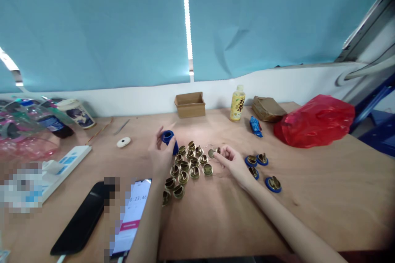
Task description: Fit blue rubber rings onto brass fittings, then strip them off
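Note:
My left hand [160, 152] is closed around a dark blue cylinder [174, 148] with a round hole in its top, which it keeps upright. Between thumb and fingers, my right hand [232, 163] pinches a round brass-coloured metal piece [212, 153]. Several more brass pieces [194, 172], most with a raised, slotted top, lie in a cluster between my hands. To the right of my right hand lie several brass pieces on blue rings [273, 184].
Two phones [83, 218] and a white power strip [66, 164] lie at left, near plastic bottles [51, 123] and a cup [78, 113]. A cardboard box [190, 109], a yellow drink bottle [237, 104], a blue wrapper [256, 126] and a red plastic bag [314, 123] stand along the back.

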Demonstrator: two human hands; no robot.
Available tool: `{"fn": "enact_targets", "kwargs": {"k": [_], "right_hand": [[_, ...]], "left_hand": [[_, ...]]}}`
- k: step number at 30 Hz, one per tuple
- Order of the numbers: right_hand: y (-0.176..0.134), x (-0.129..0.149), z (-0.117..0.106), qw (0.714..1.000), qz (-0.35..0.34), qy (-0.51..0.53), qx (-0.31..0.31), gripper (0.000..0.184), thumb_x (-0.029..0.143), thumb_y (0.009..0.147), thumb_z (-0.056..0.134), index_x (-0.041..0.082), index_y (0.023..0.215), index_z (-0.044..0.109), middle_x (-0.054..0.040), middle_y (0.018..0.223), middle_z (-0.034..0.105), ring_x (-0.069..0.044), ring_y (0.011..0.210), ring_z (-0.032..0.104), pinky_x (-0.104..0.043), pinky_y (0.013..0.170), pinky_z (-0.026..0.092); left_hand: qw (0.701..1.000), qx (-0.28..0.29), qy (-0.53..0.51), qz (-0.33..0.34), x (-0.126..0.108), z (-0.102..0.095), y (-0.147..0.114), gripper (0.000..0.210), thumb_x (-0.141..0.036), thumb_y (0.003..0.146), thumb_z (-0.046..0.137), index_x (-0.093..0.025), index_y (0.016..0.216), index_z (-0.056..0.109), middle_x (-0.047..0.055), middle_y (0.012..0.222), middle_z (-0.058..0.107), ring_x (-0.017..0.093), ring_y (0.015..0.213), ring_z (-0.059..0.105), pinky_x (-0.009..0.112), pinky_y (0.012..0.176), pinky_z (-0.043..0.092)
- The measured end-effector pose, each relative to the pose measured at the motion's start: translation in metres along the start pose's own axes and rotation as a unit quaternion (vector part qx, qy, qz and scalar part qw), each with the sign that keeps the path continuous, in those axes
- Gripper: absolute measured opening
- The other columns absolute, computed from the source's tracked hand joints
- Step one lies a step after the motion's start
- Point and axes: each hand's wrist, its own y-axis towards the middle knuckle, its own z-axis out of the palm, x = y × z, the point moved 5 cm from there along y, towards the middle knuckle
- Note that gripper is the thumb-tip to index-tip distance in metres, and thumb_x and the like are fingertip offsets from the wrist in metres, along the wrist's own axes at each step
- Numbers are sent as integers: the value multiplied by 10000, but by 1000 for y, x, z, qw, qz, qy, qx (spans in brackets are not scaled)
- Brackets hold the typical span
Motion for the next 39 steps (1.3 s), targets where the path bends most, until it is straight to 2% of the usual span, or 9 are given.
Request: {"fn": "enact_targets", "kwargs": {"k": [7,15,19,21,25,27,29,32,39], "right_hand": [[0,-5,0,1000,-7,-3,13,438,555,728,732,226,677,447,80,561,379,-101,495,345,-246,485,286],[-1,-4,2,1000,2,-9,17,452,578,721,725,226,670,446,77,558,386,-103,491,352,-248,486,294],[0,-6,1,1000,-5,-18,13,445,566,723,726,229,677,439,80,564,373,-105,493,343,-253,493,281],[1,-6,-1,999,-26,-36,-1,429,537,726,735,229,687,439,80,576,365,-108,512,338,-257,511,279],[1,-3,-1,995,-72,-70,-21,405,475,725,751,227,697,432,74,615,367,-115,561,342,-262,555,296],[0,-2,2,994,-81,-70,-16,402,459,727,743,229,682,417,73,618,361,-117,564,341,-262,556,299],[-1,0,5,995,-78,-68,2,395,432,722,743,231,668,408,72,614,354,-119,560,340,-260,545,293],[-4,0,9,995,-63,-75,35,361,378,709,749,231,672,422,72,611,347,-119,553,343,-255,532,284],[-6,-2,14,988,-58,-114,82,256,418,871,561,216,740,476,67,594,369,-115,537,337,-252,519,276]], "left_hand": [[975,-7,214,63,11,-1,25,496,-261,750,713,-204,1235,621,105,1154,696,280,1135,608,449,1035,429],[978,-6,199,55,24,2,29,474,-311,781,693,-180,1229,608,139,1233,656,285,1186,586,447,1056,413],[975,-37,202,86,3,1,17,528,-330,793,695,-179,1280,560,150,1395,538,317,1363,415,472,1151,294],[975,-36,194,96,-10,5,3,492,-342,831,653,-185,1286,552,144,1388,539,309,1326,455,470,1133,320],[982,151,100,52,-15,39,-39,313,-347,904,556,-175,1154,632,111,1107,695,243,993,669,385,932,503],[961,275,21,-1,-10,63,-62,328,-357,924,527,-181,1183,623,106,1111,710,230,990,680,355,897,523],[939,341,-33,-39,-5,79,-79,320,-359,935,511,-191,1170,649,99,1157,702,232,1068,656,357,955,496],[930,350,-83,-74,0,86,-87,278,-333,923,531,-182,1092,692,95,1170,698,231,1126,623,369,1027,446],[906,353,-183,-146,8,72,-80,249,-315,845,654,-161,1036,701,100,1134,705,245,1128,620,373,997,472]]}}
